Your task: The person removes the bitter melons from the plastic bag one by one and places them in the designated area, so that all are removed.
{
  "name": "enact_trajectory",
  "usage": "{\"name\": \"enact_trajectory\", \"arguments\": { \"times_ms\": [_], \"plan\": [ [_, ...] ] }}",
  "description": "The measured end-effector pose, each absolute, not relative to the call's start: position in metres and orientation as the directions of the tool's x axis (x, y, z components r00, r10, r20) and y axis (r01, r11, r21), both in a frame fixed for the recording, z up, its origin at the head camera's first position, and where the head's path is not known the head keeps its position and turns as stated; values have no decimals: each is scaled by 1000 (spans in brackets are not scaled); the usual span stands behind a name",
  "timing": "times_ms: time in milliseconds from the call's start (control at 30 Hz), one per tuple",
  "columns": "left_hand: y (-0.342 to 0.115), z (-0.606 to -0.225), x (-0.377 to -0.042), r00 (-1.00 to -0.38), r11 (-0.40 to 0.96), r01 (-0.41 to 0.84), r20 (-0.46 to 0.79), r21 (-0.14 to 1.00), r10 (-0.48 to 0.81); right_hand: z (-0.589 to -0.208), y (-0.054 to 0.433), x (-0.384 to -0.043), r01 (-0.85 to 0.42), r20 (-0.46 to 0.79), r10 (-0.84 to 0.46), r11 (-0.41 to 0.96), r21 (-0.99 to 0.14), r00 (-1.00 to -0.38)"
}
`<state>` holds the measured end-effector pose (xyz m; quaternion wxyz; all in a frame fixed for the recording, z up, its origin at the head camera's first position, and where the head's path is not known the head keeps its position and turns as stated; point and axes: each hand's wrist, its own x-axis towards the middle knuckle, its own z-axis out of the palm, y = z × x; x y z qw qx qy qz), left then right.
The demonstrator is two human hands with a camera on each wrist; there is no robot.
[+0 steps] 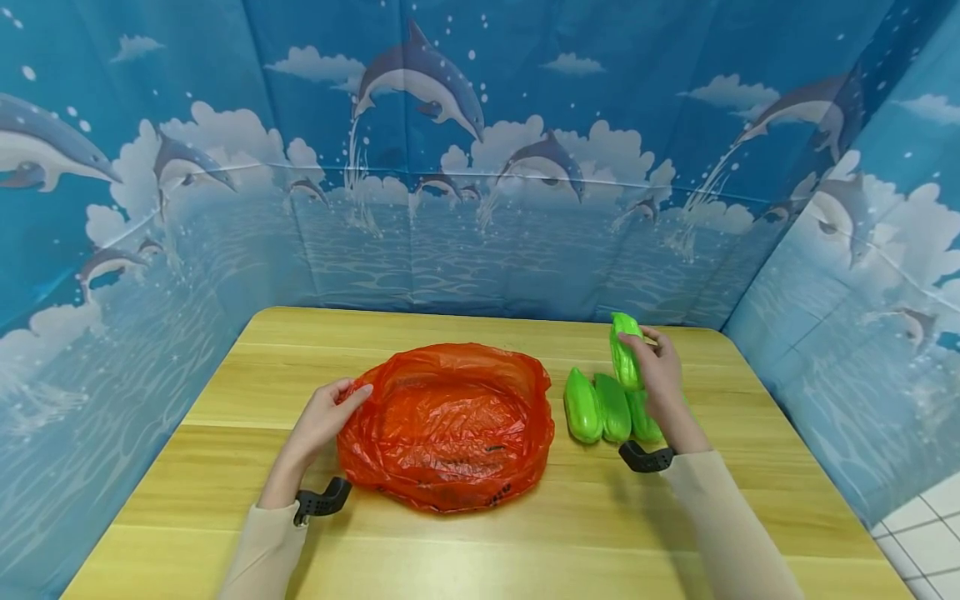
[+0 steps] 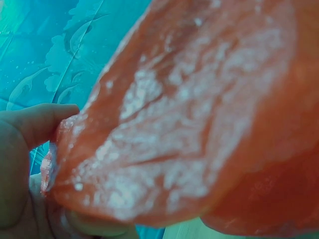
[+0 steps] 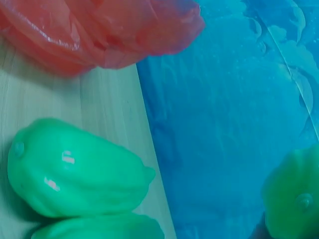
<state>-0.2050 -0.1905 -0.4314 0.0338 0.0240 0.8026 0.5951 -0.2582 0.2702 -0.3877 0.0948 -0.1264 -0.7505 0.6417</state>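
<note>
A thin red plastic bag (image 1: 450,433) stands with its mouth spread wide on the table. At its left side, my left hand (image 1: 326,417) pinches the rim between thumb and fingers; the left wrist view shows the bag's crinkled edge (image 2: 149,149) in that grip. My right hand (image 1: 660,371) holds a glossy green papaya-shaped fruit (image 1: 624,354), raised over the back of the table. Three similar green fruits lie side by side beneath it: a left one (image 1: 582,407), a middle one (image 1: 613,408) and a right one (image 1: 643,417), partly hidden by the hand.
The wooden table (image 1: 480,558) has its back edge close to a blue dolphin-print curtain (image 1: 480,242), which also hangs at both sides. A black camera mount sits on the left wrist (image 1: 322,498) and another on the right wrist (image 1: 647,457). White floor tiles (image 1: 918,533) show at lower right.
</note>
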Motion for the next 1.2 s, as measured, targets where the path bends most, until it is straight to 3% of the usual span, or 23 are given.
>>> {"name": "enact_trajectory", "arguments": {
  "times_ms": [1200],
  "plan": [
    [-191, -431, -205, -996, 285, -6, -31, 959, 85, -406, 326, -256, 165, -80, 501, 127, -978, -862]
  ]
}}
